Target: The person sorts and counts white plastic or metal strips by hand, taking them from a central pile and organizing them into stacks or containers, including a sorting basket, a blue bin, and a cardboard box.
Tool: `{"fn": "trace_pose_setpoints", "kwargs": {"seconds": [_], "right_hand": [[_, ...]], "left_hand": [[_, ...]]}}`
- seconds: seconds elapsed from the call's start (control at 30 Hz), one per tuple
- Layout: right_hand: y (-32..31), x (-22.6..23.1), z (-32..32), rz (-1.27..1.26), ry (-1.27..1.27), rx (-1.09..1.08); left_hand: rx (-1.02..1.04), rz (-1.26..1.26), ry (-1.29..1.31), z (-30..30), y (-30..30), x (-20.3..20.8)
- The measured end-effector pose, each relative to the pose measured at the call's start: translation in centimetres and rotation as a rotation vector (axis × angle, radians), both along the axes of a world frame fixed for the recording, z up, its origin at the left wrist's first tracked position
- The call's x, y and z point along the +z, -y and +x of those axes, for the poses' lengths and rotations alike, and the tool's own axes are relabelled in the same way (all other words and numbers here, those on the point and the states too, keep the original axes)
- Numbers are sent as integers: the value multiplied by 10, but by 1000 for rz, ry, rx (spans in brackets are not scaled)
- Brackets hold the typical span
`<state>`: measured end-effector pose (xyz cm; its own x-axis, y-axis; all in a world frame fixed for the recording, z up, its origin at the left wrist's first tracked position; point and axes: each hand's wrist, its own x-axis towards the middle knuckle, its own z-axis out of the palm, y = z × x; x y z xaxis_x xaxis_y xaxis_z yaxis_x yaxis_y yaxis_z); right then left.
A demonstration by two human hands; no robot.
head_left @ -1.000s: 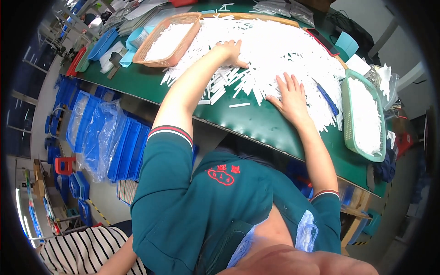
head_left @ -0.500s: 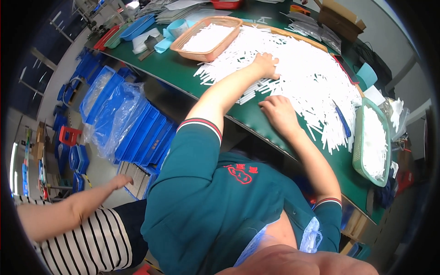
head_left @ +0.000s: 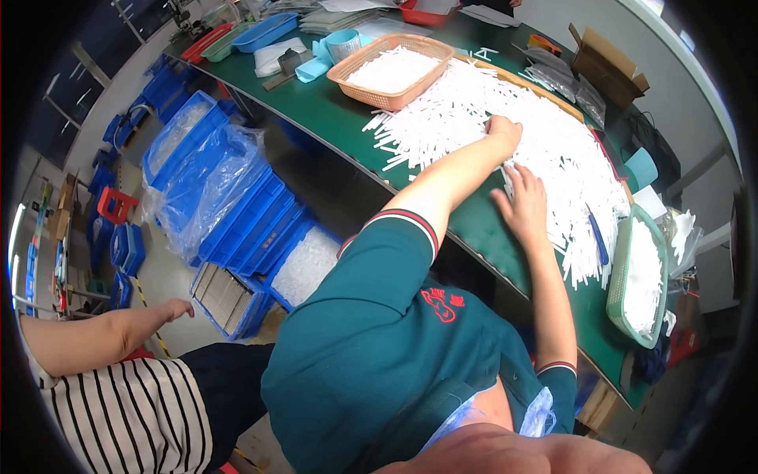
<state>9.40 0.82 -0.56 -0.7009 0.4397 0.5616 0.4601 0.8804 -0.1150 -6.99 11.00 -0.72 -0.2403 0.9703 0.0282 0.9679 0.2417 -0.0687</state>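
Note:
A wide heap of short white plastic sticks (head_left: 553, 142) covers much of the green table (head_left: 308, 118). My left hand (head_left: 506, 134) is in the middle of the heap with its fingers curled down; whatever they hold, if anything, is hidden. Close to it, at the near edge of the heap, my right hand (head_left: 527, 204) is open, its fingers apart and the fingertips by the sticks. An orange woven basket (head_left: 395, 99) with white pieces in it stands left of the heap. On the right is a green basket (head_left: 624, 304) of white pieces.
A blue pen-like tool (head_left: 598, 237) lies on the sticks. Blue bins (head_left: 245, 229), some under clear plastic, stand left of the table. A co-worker in a striped shirt (head_left: 130, 419) reaches an arm out at the lower left. An open cardboard box (head_left: 608, 67) sits at the back right.
My left hand has moved deeper into the heap and its fingers have curled. My right hand has gone from bare table to the heap's edge and spread its fingers. The whole view has shifted.

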Motion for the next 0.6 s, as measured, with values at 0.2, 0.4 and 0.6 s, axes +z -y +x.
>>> {"fn": "trace_pose_setpoints", "kwargs": {"seconds": [0.2,0.4,0.6], "right_hand": [[12,0,-12,-72,284,137],[-22,-13,21,-177,30,89],[-33,-28,-13,-34,-281,-43]], "left_hand": [[-48,-32,51,-3,-3,23],[-226,-121,464,6,-44,36],[-18,-228,1150,-77,-27,37]]}}
